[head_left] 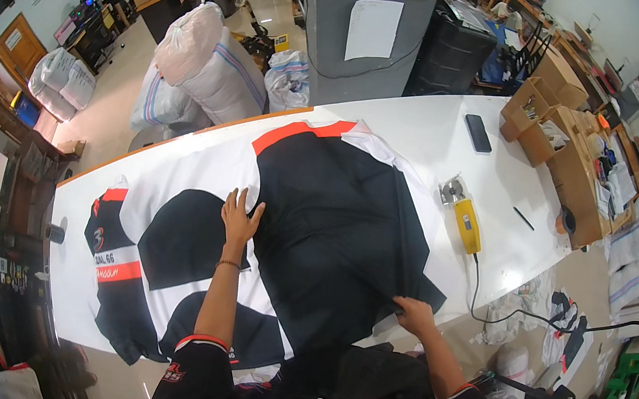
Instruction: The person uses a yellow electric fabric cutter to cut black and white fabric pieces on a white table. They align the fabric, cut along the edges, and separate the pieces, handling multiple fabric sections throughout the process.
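A large black fabric panel (332, 226) with an orange-red band at its far end lies across the middle of the white table. It is part of, or lies on, a white fabric sheet (177, 167) printed with black shapes. My left hand (239, 217) rests on the cloth with fingers spread, beside the panel's left edge. Lower right, my right hand (414, 315) pinches the black panel's edge, and folds run from there into the cloth. Further left lies a black, white and orange-red jersey piece (117, 273). Right of the panel sits a yellow electric rotary cutter (465, 224).
The white table (519, 260) also bears a phone (477, 133), a black pen (523, 218) and cardboard boxes (548, 109) at the far right. The cutter's black cable (515, 315) runs off rightward. Stuffed white sacks (212, 62) and a grey pillar (337, 47) stand beyond the far edge.
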The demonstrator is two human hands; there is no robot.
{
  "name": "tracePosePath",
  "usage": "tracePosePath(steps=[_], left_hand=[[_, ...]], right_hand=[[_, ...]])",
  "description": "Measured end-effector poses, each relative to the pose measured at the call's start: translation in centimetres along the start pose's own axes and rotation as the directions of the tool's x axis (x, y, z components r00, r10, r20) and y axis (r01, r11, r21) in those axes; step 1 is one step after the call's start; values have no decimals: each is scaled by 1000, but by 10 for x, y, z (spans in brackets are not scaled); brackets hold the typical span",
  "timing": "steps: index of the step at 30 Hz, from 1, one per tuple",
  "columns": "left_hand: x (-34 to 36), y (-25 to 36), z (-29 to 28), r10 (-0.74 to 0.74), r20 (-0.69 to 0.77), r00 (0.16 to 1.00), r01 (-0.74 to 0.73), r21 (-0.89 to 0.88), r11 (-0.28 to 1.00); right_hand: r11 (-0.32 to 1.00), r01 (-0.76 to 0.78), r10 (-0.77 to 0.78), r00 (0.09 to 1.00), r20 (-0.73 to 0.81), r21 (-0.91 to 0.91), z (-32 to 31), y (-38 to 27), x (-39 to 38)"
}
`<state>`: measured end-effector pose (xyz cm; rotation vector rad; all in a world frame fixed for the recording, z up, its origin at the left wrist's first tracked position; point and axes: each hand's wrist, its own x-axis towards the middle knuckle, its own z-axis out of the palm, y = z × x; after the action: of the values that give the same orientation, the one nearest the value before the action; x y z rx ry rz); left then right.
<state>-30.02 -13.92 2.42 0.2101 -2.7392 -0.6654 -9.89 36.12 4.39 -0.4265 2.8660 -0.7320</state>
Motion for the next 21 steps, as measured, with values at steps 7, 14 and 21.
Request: tracePosePath(steps=[7,14,21], left_hand=[[53,-45,30,-333,151,931,232,461,857],[101,-182,-64,-697,199,689,428,664,613],[166,18,21,-38,94,995,33,51,998]], right_hand=[[998,-31,37,994,105,-52,-17,-9,-32],[980,32,-50,995,86,194,-30,-36,-18],[987,-154,161,966,-201,50,-17,-21,27]])
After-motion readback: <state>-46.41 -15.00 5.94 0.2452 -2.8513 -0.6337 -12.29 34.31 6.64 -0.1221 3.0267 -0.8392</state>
